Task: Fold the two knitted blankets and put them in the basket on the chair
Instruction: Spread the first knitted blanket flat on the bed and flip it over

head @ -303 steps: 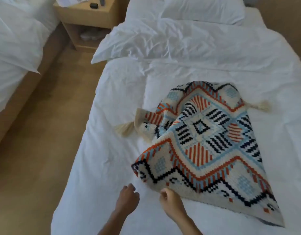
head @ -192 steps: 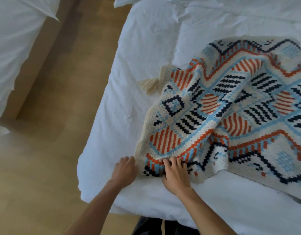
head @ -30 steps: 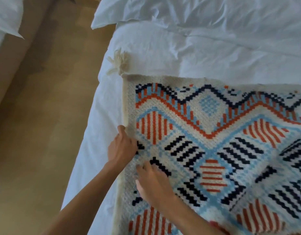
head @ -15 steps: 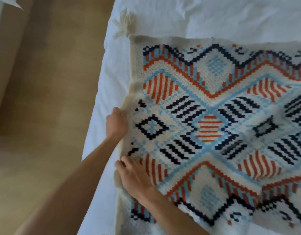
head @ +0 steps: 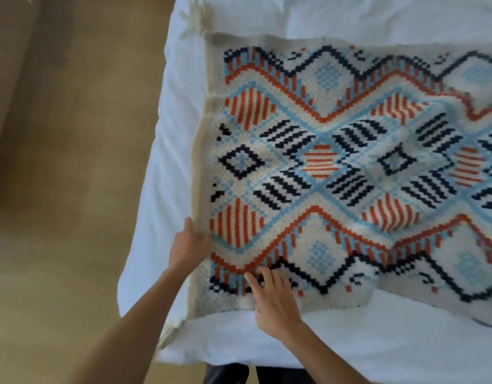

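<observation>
Nearly flat on white bed [head: 378, 342], knitted blanket [head: 336, 162], left hand [head: 188, 246] with grip closed on its 8 o'clock edge, right hand [head: 275, 297] open, fingers [head: 252, 279] pressing at 7 o'clock.

White-sheeted bed [head: 350, 12] beside a tan floor [head: 73, 162] in soft light

Left hand [head: 188, 246]: back up, thumb raised, fingertips hidden, grip undetermined. Right hand [head: 275, 299]: palm down, fingers [head: 253, 281] extended, slightly spread.
</observation>
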